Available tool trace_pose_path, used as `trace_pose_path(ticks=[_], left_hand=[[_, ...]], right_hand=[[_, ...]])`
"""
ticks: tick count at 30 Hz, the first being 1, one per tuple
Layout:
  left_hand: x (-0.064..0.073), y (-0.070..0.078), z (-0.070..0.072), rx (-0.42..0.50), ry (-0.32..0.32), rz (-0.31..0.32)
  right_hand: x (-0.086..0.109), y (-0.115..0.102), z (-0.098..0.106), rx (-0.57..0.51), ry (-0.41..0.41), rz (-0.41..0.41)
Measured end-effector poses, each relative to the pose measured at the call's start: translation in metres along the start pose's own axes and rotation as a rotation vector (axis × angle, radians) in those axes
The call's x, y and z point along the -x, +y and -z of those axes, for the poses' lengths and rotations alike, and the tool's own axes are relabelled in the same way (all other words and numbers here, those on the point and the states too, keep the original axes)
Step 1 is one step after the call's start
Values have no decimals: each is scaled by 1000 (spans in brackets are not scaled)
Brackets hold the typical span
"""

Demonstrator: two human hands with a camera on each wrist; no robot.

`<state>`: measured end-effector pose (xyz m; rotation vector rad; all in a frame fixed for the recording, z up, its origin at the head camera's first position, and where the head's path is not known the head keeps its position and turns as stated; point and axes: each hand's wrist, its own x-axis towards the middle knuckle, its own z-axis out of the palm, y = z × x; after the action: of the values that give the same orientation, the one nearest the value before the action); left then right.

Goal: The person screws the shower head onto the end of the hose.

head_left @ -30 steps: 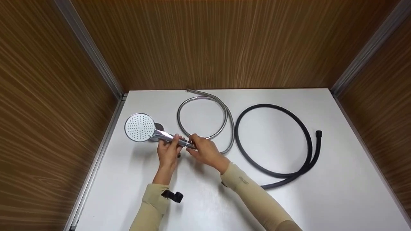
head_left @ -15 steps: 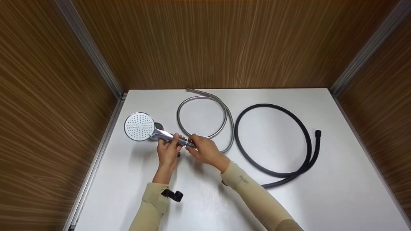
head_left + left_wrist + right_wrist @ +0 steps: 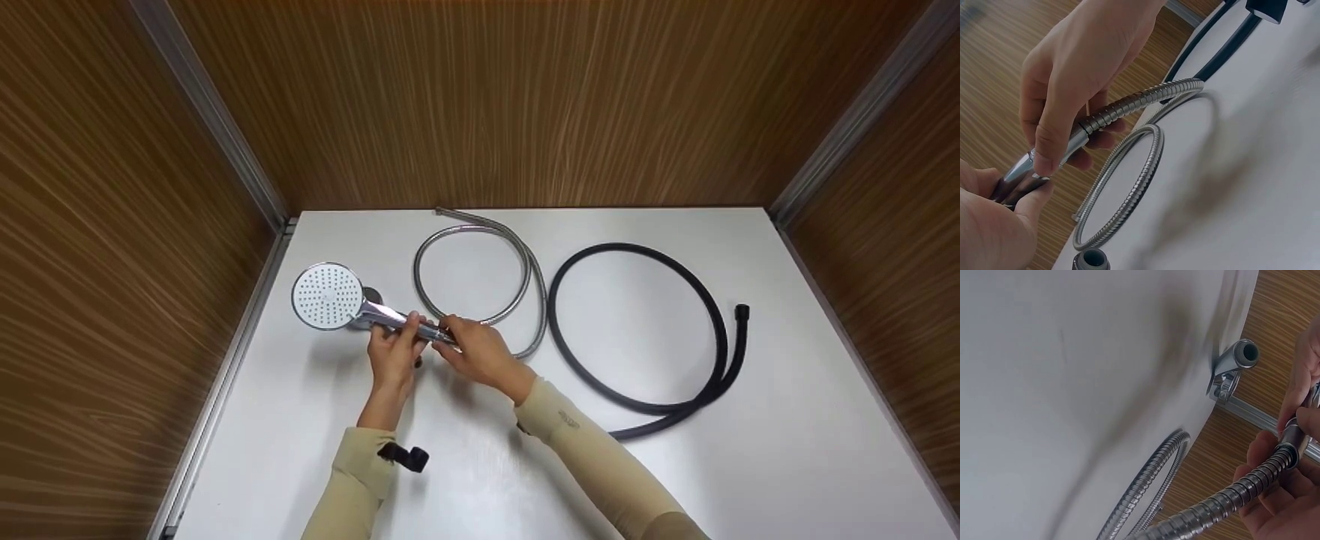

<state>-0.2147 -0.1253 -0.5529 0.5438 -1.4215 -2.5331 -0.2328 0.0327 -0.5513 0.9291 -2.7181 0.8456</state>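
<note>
A chrome hand shower (image 3: pixel 328 296) with a round white spray face is held above the table, face up, its handle sloping down to the right. My left hand (image 3: pixel 391 360) grips that handle, thumb on top. At the handle's lower end, my right hand (image 3: pixel 484 352) pinches the smooth metal fitting (image 3: pixel 1294 439) of a silver shower hose (image 3: pixel 543 296). Fitting and handle end meet in line in the left wrist view; the joint itself is partly covered by fingers. From the fitting the ribbed hose (image 3: pixel 1140 101) bends down to its coil on the table.
A second chrome handle (image 3: pixel 1233 357) with an open end lies on the table beneath the held hand shower. To the right, a black hose (image 3: pixel 720 337) lies coiled on the white table (image 3: pixel 810 465). Wood-grain panels (image 3: pixel 525 105) enclose the back and sides.
Both hands stay in almost the same place. My right fingertips and the hose fitting have shifted slightly toward the handle's end.
</note>
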Motion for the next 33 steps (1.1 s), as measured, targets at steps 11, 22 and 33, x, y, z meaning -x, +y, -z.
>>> trace_pose_path(ticks=[11,22,33], left_hand=[[2,1,-1,0,6,8],[1,0,-2,32,0,-24],[3,2,-2,-3,-1,-4]], right_hand=[[2,1,0,8,24,6],[1,0,0,7,6,17],[5,0,-1,2,51,19]])
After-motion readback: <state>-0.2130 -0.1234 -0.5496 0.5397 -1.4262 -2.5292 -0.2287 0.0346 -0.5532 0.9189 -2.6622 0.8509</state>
